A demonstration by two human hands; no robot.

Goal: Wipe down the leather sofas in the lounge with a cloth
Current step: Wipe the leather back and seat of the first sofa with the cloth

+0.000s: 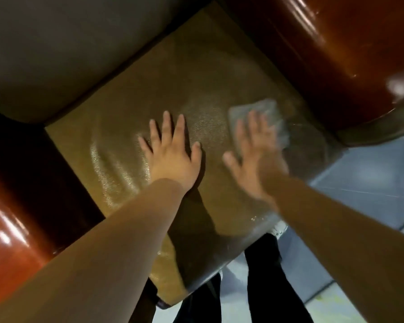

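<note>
While spread flat on the right side of the seat cushion (196, 89), near the glossy right armrest (336, 54), cloth (264, 113) pinned under a splayed palm. Right hand (252, 159) on top of it, fingers straight and fanned, nothing curled round the fabric: pressing, not pinching, presumably to keep as much cloth against the leather as possible. Blurred at the edges, that hand, so probably mid-stroke.

Left hand (173, 155) alongside, bare on the leather, fingers likewise straight and apart, holding nothing. Likely a brace, taking body weight during the lean over the seat and steadying the cushion against the rubbing. Creases in the leather just left of it, in keeping with real pressure there.

Further out: grey backrest (56, 54) at the top left, left armrest (14, 217) shining reddish at the lower left. Dark trouser legs (261, 287) tight against the seat's front edge, pale tiled floor (371, 183) beyond. Close stance, apparently for reach to the back of the seat.

Damp-looking sheen around the cloth; backrest and armrests probably still due.
</note>
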